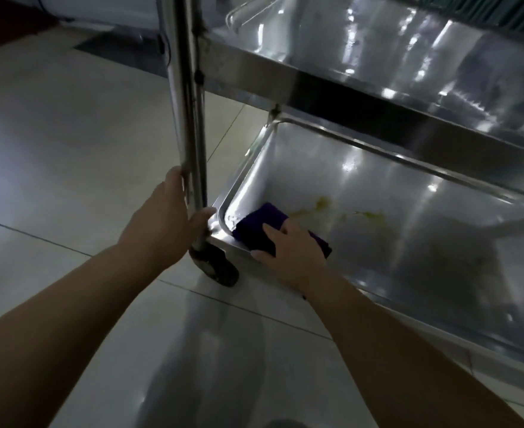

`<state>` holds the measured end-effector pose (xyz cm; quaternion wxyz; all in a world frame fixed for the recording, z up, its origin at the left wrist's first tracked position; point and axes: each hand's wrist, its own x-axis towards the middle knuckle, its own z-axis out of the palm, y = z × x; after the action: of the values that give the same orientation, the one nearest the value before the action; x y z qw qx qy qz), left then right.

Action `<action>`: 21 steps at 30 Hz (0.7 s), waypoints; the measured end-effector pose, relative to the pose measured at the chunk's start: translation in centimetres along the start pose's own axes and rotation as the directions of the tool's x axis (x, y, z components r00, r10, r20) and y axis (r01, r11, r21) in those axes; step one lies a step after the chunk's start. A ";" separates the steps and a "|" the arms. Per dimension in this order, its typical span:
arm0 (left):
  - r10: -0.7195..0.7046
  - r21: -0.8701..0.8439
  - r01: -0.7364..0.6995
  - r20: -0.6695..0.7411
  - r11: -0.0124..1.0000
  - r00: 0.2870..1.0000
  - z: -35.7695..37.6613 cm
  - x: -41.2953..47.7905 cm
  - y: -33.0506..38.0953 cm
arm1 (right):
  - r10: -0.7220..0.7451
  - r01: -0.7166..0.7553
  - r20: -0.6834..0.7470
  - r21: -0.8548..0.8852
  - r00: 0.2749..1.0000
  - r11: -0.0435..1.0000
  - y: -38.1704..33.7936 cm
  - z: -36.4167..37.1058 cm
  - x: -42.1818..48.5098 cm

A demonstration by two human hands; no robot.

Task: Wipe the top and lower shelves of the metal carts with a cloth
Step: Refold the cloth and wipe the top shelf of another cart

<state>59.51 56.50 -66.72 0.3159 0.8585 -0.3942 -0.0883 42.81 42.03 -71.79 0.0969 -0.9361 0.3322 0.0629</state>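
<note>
A steel cart fills the right side, with an upper shelf and a lower shelf shaped like a shallow tray. My right hand presses a dark purple cloth flat into the near left corner of the lower shelf. Yellowish smears lie on the shelf just beyond the cloth. My left hand wraps around the cart's upright corner post low down, just above the wheel.
A black caster wheel sits under the post on a pale tiled floor. A dark mat lies on the floor at the back. The upper shelf overhangs the far part of the lower shelf.
</note>
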 end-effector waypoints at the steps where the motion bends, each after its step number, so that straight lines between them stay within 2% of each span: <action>1: 0.002 -0.058 -0.002 -0.013 0.998 1.000 0.5 0.1 0.1 | 0.001 -0.005 -0.058 -0.072 0.998 0.997 0.5 0.3 0.1; 4: -0.009 -0.143 -0.002 -0.079 0.990 0.997 1.6 0.5 -0.2 | 0.089 -0.096 -0.116 -0.050 0.989 0.994 1.2 1.3 0.1; 8: 0.037 -0.168 -0.060 -0.138 0.984 0.990 2.6 0.9 -1.1 | 0.099 -0.110 -0.119 -0.088 0.988 0.990 -1.2 2.9 1.6; 12: 0.067 -0.183 -0.092 -0.135 0.979 0.989 2.9 1.0 -1.6 | -0.006 -0.008 -0.137 -0.101 0.991 0.995 -4.7 3.5 4.2; 16: 0.081 -0.199 -0.106 -0.130 0.974 0.988 2.8 1.1 -1.7 | -0.157 0.132 -0.160 -0.154 0.975 0.979 -2.2 3.1 5.7; 18: 0.075 -0.199 -0.099 -0.127 0.975 0.989 2.8 1.0 -1.8 | -0.061 0.041 -0.157 -0.125 0.986 0.991 0.6 2.0 7.6; 19: 0.072 -0.200 -0.098 -0.132 0.975 0.989 2.8 1.0 -1.8 | 0.053 -0.067 -0.155 -0.093 0.987 0.993 1.8 1.4 8.8; 21: 0.074 -0.199 -0.103 -0.146 0.975 0.987 2.8 0.9 -1.8 | 0.307 -0.310 -0.135 0.001 0.942 0.951 2.6 0.4 11.5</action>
<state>60.14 55.36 -69.97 0.4331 0.8067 -0.3983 -0.0552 50.02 33.12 -74.64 0.0538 -0.8756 0.4797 0.0181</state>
